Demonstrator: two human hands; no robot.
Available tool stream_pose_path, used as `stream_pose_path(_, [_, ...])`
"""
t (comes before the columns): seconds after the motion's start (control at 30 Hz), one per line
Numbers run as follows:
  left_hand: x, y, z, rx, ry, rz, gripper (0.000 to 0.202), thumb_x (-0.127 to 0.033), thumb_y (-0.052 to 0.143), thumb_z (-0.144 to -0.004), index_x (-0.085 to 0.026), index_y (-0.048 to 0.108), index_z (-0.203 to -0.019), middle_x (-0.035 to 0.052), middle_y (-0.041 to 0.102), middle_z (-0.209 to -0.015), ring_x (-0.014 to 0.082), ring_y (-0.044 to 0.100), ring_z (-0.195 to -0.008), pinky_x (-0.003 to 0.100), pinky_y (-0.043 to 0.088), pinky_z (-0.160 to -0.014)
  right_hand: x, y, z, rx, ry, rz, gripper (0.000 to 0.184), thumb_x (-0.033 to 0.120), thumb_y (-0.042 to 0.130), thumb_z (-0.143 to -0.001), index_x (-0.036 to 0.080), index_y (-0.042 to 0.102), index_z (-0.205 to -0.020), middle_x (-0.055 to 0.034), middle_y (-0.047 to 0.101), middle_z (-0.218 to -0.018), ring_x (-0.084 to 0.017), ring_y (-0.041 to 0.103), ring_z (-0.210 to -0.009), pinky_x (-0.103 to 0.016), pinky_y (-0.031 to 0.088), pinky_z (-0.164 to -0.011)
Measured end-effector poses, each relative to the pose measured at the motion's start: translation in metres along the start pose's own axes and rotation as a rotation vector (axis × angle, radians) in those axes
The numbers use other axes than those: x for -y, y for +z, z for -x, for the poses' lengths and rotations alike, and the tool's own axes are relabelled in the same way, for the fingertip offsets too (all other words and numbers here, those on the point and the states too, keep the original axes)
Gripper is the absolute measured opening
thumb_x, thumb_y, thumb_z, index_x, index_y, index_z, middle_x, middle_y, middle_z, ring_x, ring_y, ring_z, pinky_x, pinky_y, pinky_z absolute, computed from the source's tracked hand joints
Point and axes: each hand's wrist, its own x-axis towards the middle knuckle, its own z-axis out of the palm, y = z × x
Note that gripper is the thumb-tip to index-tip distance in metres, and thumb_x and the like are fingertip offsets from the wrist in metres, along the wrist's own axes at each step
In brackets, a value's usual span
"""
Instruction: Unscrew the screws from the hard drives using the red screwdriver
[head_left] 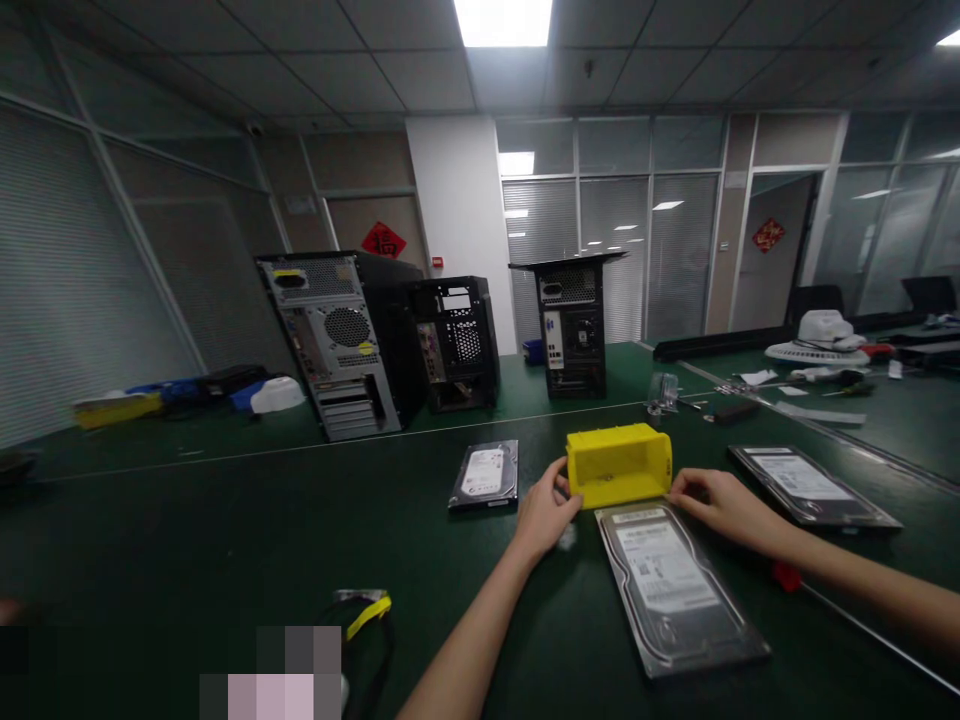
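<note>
A yellow plastic box stands on the green table, with its hollow side facing me. At its left end, my left hand grips it between thumb and fingers. My right hand has its fingertips closed at the lower right corner. Just in front of the box lies a hard drive, label up. Another hard drive is to the left of my left hand, and a third hard drive rests beyond my right forearm. A small clear item under my left hand is blurred.
Two computer cases stand at back left, and a third computer case at back centre. Near my right forearm is a red-ended metal rod. A yellow-and-black item lies at front left. A white cap sits at far right.
</note>
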Motion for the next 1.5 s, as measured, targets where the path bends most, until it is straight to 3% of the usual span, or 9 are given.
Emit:
stream_pose_path(0.27, [0.003,0.002,0.002,-0.016,0.020,0.006,0.056,-0.027,0.051,-0.072,-0.022,0.038,-0.127,0.0010,0.058,-0.090,0.0112,0.055,-0.067,0.021,0.041,-0.062,0.006,-0.001,0.002,0.041,-0.051,-0.096,0.027,0.042,0.048,-0.080,0.019,0.062,-0.085,-0.0064,0.066,-0.089,-0.021,0.060,-0.083,-0.032,0.046,-0.073])
stream_pose_path(0.53, [0.001,0.001,0.001,0.004,0.003,0.010,0.057,-0.028,0.051,-0.072,-0.022,0.037,-0.128,0.0013,0.058,-0.092,0.0112,0.055,-0.068,0.020,0.041,-0.061,0.014,-0.008,0.006,0.115,-0.121,-0.176,0.029,0.036,0.048,-0.082,0.020,0.061,-0.103,-0.0051,0.062,-0.105,-0.019,0.057,-0.097,-0.034,0.044,-0.086])
stream_pose_path(0.63, [0.000,0.000,0.001,0.005,0.003,0.004,0.057,-0.029,0.051,-0.073,-0.022,0.037,-0.128,0.0014,0.057,-0.093,0.0114,0.055,-0.068,0.021,0.041,-0.061,0.013,-0.008,0.007,0.070,-0.077,-0.156,0.033,0.040,0.048,-0.081,0.018,0.059,-0.103,-0.0063,0.063,-0.103,-0.020,0.058,-0.093,-0.034,0.045,-0.083])
stream_pose_path(0.77, [0.001,0.001,0.000,-0.005,0.009,0.007,0.057,-0.028,0.051,-0.072,-0.022,0.037,-0.127,0.0011,0.058,-0.092,0.0114,0.055,-0.067,0.021,0.041,-0.061,0.006,-0.004,0.005,0.038,-0.038,-0.092,0.031,0.044,0.047,-0.081,0.018,0.061,-0.088,-0.0062,0.064,-0.088,-0.019,0.060,-0.079,-0.033,0.047,-0.071])
stream_pose_path(0.93, [0.003,0.003,-0.001,-0.013,-0.001,0.013,0.057,-0.027,0.052,-0.071,-0.022,0.038,-0.126,0.0010,0.057,-0.091,0.0110,0.055,-0.067,0.021,0.042,-0.062,0.000,-0.001,0.003,0.021,-0.048,-0.058,0.030,0.043,0.047,-0.081,0.017,0.061,-0.085,-0.0058,0.064,-0.086,-0.019,0.060,-0.077,-0.032,0.047,-0.068])
stream_pose_path(1.33, [0.009,0.002,-0.004,-0.023,0.005,0.143,0.058,-0.027,0.053,-0.071,-0.021,0.037,-0.127,0.0000,0.057,-0.086,0.0096,0.057,-0.063,0.021,0.043,-0.061,0.013,-0.006,0.010,0.036,-0.120,-0.101,0.027,0.035,0.047,-0.083,0.019,0.063,-0.097,-0.0049,0.064,-0.096,-0.019,0.059,-0.088,-0.032,0.046,-0.078])
stream_pose_path(1.5, [0.002,-0.002,-0.007,-0.068,-0.024,0.302,0.046,-0.031,0.036,-0.081,-0.017,0.039,-0.125,-0.0015,0.055,-0.074,0.0094,0.056,-0.056,0.023,0.044,-0.064,0.023,-0.013,0.013,0.075,-0.180,-0.064,0.027,0.030,0.042,-0.085,0.020,0.062,-0.101,-0.0049,0.062,-0.102,-0.018,0.057,-0.095,-0.031,0.042,-0.086])
